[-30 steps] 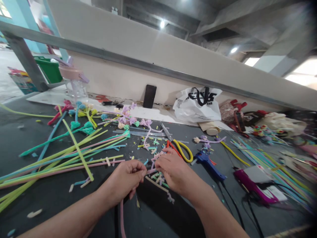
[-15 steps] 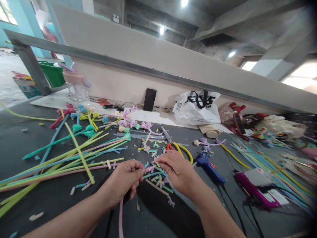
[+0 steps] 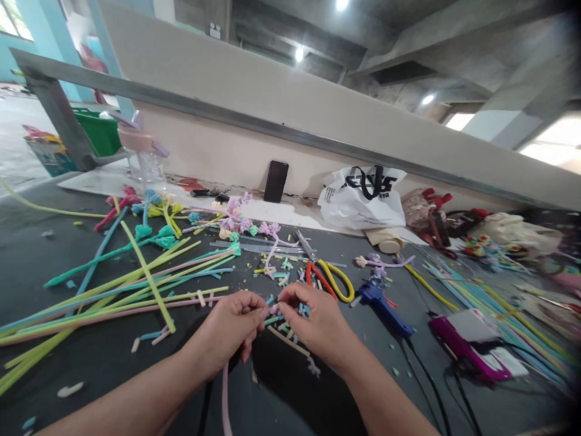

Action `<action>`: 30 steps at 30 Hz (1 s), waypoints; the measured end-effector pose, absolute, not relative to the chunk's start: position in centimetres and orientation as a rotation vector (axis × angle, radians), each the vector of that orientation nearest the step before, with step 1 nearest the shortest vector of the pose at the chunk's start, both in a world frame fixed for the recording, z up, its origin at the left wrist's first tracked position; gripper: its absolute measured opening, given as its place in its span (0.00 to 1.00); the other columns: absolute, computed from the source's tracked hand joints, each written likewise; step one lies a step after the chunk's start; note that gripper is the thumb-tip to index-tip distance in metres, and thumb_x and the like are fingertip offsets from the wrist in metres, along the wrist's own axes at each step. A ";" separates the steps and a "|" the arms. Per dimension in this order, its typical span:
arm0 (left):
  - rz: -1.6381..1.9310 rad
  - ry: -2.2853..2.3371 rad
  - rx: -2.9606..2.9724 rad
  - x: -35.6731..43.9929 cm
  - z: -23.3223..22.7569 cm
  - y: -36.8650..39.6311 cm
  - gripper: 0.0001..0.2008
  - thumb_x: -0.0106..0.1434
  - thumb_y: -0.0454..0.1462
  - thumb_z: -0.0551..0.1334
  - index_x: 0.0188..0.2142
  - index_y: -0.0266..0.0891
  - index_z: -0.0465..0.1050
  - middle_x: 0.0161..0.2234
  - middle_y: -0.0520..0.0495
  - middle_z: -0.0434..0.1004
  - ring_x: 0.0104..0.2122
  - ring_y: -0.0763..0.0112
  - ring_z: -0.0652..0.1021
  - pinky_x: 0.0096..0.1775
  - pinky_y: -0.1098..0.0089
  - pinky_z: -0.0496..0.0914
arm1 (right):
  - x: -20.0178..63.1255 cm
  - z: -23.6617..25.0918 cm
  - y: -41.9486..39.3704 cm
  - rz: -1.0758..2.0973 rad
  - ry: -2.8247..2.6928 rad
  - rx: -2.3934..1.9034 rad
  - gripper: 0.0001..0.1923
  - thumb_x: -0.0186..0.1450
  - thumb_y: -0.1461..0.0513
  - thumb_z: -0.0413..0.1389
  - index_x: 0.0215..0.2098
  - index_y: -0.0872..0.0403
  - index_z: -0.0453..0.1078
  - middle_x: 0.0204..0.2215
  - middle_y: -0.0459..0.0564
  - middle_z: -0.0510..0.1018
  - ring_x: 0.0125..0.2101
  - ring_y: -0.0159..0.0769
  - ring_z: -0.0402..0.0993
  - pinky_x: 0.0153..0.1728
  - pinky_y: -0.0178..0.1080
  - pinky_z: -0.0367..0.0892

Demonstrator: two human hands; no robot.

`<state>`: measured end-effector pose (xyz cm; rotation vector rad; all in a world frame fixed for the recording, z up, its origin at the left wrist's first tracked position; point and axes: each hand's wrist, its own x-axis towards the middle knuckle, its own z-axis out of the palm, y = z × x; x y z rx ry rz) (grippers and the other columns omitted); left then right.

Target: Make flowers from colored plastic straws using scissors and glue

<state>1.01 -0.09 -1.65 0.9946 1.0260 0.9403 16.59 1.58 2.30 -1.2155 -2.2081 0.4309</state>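
A long pink pipe cleaner (image 3: 226,393) hangs down from my left hand (image 3: 231,330), whose thumb and fingertips are closed on its upper part. Close by, my right hand (image 3: 313,321) pinches the pink end that shows between the two hands; its exact shape is too small to make out. Under and behind my fingers lie short cut pieces of pipe cleaner (image 3: 290,344) in several colours. Scissors (image 3: 330,278) with one red and one yellow handle lie just beyond my right hand.
Long pipe cleaners (image 3: 109,297) and twisted flower pieces (image 3: 231,218) cover the left side. To the right are a blue glue gun (image 3: 385,310) with its cord and a purple-and-white device (image 3: 476,345). A phone (image 3: 276,181) and a white bag (image 3: 363,197) stand at the back.
My right hand has drawn back from over the scissor handles, and its fingers have closed in on the pink end. My left hand keeps its hold, nearly still.
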 end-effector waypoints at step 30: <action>0.950 1.028 1.000 1.0 -2.1 0.1 0.09 0.53 0.41 0.59 0.27 0.37 0.64 0.16 0.59 0.62 0.10 0.84 0.58 0.10 0.79 0.59 | 17.9 2.6 1.7 0.468 -2.279 -0.976 0.10 0.62 0.67 0.47 0.34 0.54 0.70 0.33 0.50 0.76 0.36 0.34 0.70 0.40 0.37 0.64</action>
